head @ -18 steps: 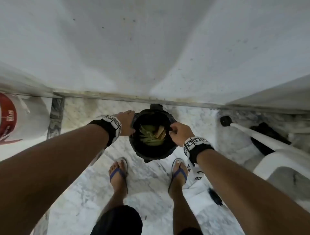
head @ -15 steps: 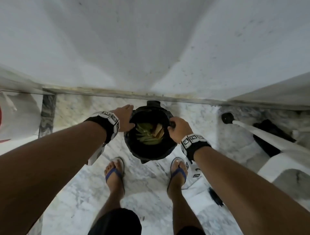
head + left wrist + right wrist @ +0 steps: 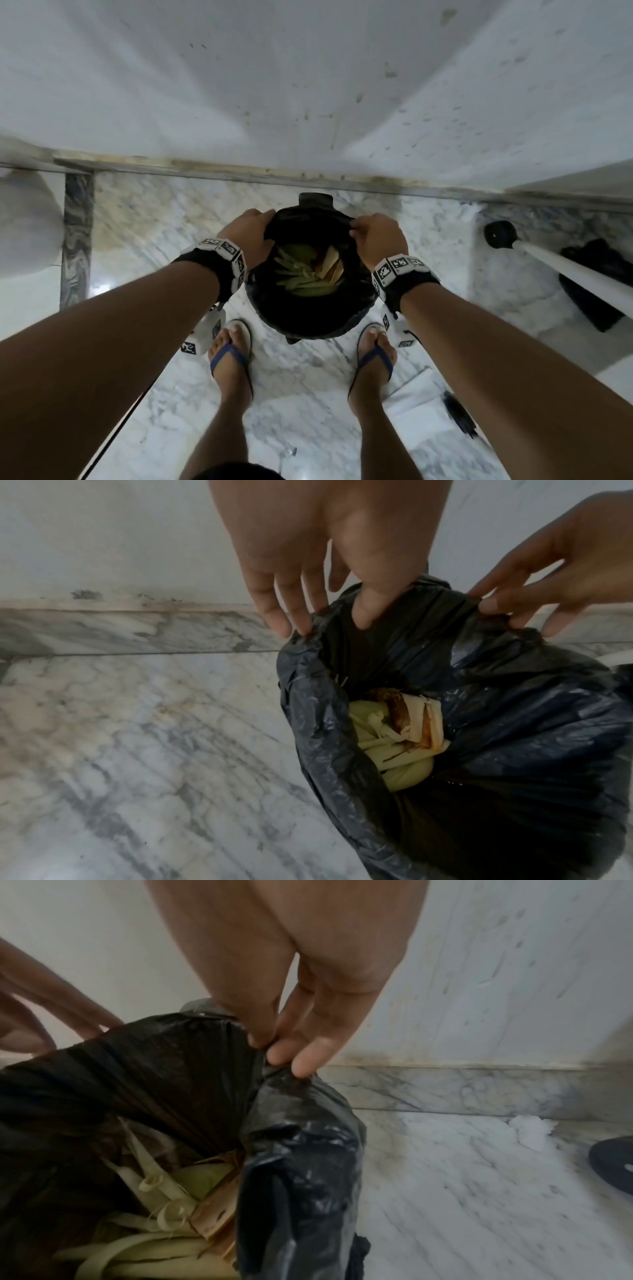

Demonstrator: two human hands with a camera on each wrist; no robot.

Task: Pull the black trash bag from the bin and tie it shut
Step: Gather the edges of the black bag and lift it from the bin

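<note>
A black trash bag (image 3: 310, 317) stands open in the bin (image 3: 314, 198) on the marble floor by the wall. Inside lie pale green peelings (image 3: 301, 277) and brown cardboard (image 3: 330, 265). My left hand (image 3: 255, 229) pinches the bag's rim on its left side, thumb inside and fingers outside, as the left wrist view shows (image 3: 325, 620). My right hand (image 3: 373, 233) pinches the rim on the right between thumb and fingers (image 3: 274, 1047). The bag's far edge (image 3: 154, 1047) is stretched taut between both hands. The bin itself is mostly hidden by the bag.
My feet in blue flip-flops (image 3: 231, 356) stand just in front of the bin. A white pole with a black end cap (image 3: 500, 234) lies at the right over a dark object (image 3: 596, 281). A white sack (image 3: 27, 226) stands at the left. The wall (image 3: 308, 85) is right behind.
Both hands have shifted along the rim toward the far side of the bag, nearer the wall, and the rim there is now lifted and stretched between them.
</note>
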